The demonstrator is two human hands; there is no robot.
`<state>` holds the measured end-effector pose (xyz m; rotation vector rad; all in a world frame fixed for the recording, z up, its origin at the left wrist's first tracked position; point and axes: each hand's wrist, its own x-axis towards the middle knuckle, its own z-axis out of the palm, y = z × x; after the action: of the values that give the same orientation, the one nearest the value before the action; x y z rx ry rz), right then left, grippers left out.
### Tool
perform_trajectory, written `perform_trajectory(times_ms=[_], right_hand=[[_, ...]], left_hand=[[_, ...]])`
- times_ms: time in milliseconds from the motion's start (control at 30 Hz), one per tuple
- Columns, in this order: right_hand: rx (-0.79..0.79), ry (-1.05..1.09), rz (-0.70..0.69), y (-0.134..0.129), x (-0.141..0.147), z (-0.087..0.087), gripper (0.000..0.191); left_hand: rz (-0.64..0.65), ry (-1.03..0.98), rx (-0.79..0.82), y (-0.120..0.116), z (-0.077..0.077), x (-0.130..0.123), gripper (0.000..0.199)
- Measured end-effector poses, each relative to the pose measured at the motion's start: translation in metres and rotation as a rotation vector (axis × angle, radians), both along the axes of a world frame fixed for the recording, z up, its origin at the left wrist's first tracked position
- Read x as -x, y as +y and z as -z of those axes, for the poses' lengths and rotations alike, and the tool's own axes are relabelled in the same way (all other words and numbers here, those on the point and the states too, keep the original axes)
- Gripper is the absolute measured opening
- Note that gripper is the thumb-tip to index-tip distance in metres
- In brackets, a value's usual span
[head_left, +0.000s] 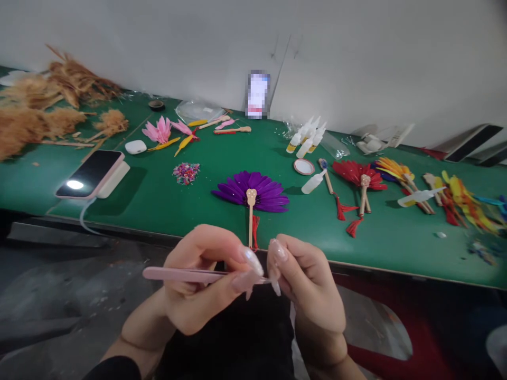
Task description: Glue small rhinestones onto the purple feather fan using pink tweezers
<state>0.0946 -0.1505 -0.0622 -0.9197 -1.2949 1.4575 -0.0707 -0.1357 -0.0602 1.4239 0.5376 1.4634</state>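
Pink tweezers lie across my left hand, pinched between its thumb and fingers with the tips pointing right. My right hand is closed in a pinch right at the tweezer tips; whatever its fingertips hold is hidden or too small to make out. Both hands are above my lap, in front of the table edge. Just beyond them a purple feather fan lies on the table, its wooden handle towards me and a red tassel beside the handle.
On the green table are a pile of colourful beads, a phone on a stand, glue bottles, a loose glue bottle and a red feather fan. Brown fibres lie at left; another phone leans on the wall.
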Motion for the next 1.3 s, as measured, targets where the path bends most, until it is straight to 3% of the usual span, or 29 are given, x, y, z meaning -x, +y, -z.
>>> perform_trajectory(times_ms=[100, 200, 400, 467, 1167, 1300], right_hand=[[0.02, 0.033, 0.01, -0.001, 0.0, 0.001, 0.048], [0.05, 0.078, -0.005, -0.001, 0.0, 0.002, 0.046], [0.074, 0.065, -0.013, 0.0, 0.0, 0.001, 0.046], [0.079, 0.066, -0.014, 0.0, 0.0, 0.0, 0.045], [0.219, 0.226, -0.124, 0.009, -0.01, 0.006, 0.037], [0.281, 0.237, -0.154, 0.013, -0.013, 0.01, 0.035]], left_hand=[[-0.113, -0.065, -0.028, -0.001, 0.002, -0.002, 0.025], [-0.174, 0.0, -0.17, 0.003, 0.003, -0.003, 0.03], [-0.084, 0.343, -0.405, 0.011, 0.0, 0.008, 0.031], [-0.069, 0.356, -0.458, 0.012, 0.0, 0.011, 0.033], [-0.132, 0.191, -0.559, 0.019, 0.013, -0.003, 0.028], [-0.083, 0.234, -0.531, 0.022, 0.014, -0.001, 0.03]])
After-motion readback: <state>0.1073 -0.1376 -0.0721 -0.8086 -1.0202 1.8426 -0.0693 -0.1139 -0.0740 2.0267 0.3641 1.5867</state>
